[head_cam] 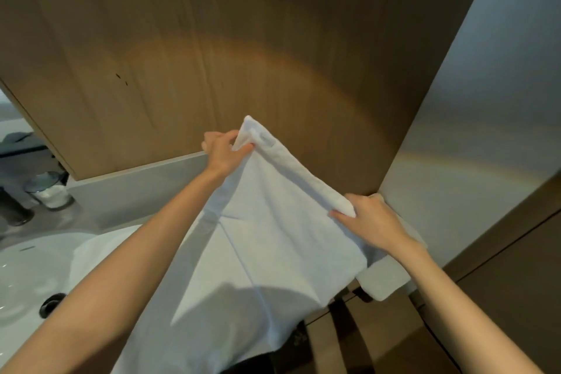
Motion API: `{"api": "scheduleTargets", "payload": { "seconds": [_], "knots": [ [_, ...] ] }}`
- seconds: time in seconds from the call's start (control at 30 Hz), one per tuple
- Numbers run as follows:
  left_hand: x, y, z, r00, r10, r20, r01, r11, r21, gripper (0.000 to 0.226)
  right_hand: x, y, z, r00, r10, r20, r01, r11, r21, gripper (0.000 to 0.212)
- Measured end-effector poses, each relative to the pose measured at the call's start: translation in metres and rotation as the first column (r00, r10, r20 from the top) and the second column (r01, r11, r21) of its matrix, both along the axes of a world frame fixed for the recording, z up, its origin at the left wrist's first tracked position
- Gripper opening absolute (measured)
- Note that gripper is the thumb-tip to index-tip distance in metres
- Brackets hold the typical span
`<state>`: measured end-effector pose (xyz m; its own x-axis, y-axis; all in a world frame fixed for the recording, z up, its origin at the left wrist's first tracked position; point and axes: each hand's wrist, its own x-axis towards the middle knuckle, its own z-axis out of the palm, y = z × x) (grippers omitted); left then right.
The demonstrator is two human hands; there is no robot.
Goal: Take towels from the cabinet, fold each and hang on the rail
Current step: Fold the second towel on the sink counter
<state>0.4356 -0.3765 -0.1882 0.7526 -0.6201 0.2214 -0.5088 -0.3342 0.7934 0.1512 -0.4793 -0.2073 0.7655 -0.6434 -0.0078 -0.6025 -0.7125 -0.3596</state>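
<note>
Towel [273, 237], white, hangs spread in the air in front of the wood-panelled wall [243, 39], its top hem slanting down to the right. The left hand [223, 152] pinches the higher corner between thumb and fingers. The right hand [373, 222] grips the lower corner, fingers curled over the hem. A second white towel [385, 279] lies folded just beneath the right hand. At the left are a white washbasin [27, 276] and a glass jar [50, 191] on the tabletop [100, 212]
</note>
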Motion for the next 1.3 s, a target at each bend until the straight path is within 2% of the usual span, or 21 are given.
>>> {"api": "scheduleTargets", "payload": {
  "seconds": [0.07,0.13,0.23,0.3,0.43,0.53,0.63,0.73,0.77,0.83,0.97,1.03,1.1,1.17,1.23,1.3],
  "knots": [
    [0.014,0.021,-0.012,0.996,0.027,-0.089,-0.028,1.000,-0.002,0.032,0.012,0.020,-0.002,0.994,0.084,0.075,-0.095,0.983,0.159,0.029],
    [0.029,0.044,-0.023,0.980,0.044,-0.194,-0.047,0.999,-0.010,0.019,0.030,0.047,-0.006,0.983,0.161,0.088,-0.180,0.940,0.290,0.031],
    [0.044,0.081,-0.035,0.956,0.122,-0.267,-0.110,0.992,0.060,0.011,0.061,0.094,-0.014,0.961,0.262,0.086,-0.274,0.877,0.395,0.037],
    [0.054,0.109,-0.045,0.930,0.163,-0.331,-0.143,0.986,0.083,0.017,0.080,0.128,-0.024,0.950,0.298,0.091,-0.305,0.833,0.461,0.030],
    [0.074,0.175,-0.061,0.846,0.161,-0.507,-0.164,0.986,0.040,0.027,0.115,0.199,-0.042,0.948,0.297,0.118,-0.305,0.734,0.607,0.018],
    [0.087,0.219,-0.065,0.782,0.128,-0.611,-0.175,0.984,-0.018,0.027,0.138,0.246,-0.059,0.954,0.239,0.183,-0.295,0.625,0.723,0.029],
    [0.100,0.253,-0.075,0.686,0.075,-0.724,-0.172,0.983,-0.061,0.027,0.154,0.281,-0.078,0.968,0.229,0.104,-0.230,0.640,0.733,0.028],
    [0.104,0.285,-0.094,0.613,0.105,-0.783,-0.166,0.986,0.002,0.027,0.162,0.301,-0.100,0.982,0.183,0.048,-0.143,0.552,0.822,0.016],
    [0.103,0.293,-0.101,0.604,0.122,-0.788,-0.164,0.986,0.027,0.027,0.163,0.304,-0.107,0.986,0.159,0.050,-0.130,0.549,0.826,0.020],
    [0.102,0.304,-0.118,0.618,0.181,-0.765,-0.182,0.980,0.085,0.032,0.166,0.303,-0.117,0.984,0.158,0.077,-0.161,0.630,0.759,0.024],
    [0.102,0.318,-0.146,0.712,0.299,-0.636,-0.190,0.953,0.234,0.055,0.178,0.286,-0.124,0.975,0.193,0.113,-0.223,0.781,0.584,0.024],
    [0.106,0.323,-0.160,0.701,0.356,-0.618,-0.196,0.930,0.312,0.085,0.186,0.274,-0.122,0.970,0.242,0.015,-0.228,0.893,0.389,0.032],
    [0.117,0.322,-0.182,0.678,0.395,-0.619,-0.196,0.910,0.366,0.106,0.190,0.261,-0.119,0.957,0.272,-0.098,-0.238,0.934,0.268,0.038],
    [0.114,0.316,-0.182,0.658,0.451,-0.603,-0.194,0.876,0.443,0.101,0.190,0.249,-0.119,0.935,0.282,-0.217,-0.218,0.936,0.275,0.043],
    [0.110,0.308,-0.180,0.648,0.491,-0.582,-0.240,0.857,0.456,0.074,0.188,0.242,-0.122,0.897,0.302,-0.322,-0.199,0.928,0.315,0.048],
    [0.108,0.297,-0.182,0.699,0.501,-0.510,-0.296,0.852,0.431,0.050,0.187,0.237,-0.125,0.880,0.315,-0.356,-0.202,0.926,0.319,0.051]
  ]
}}
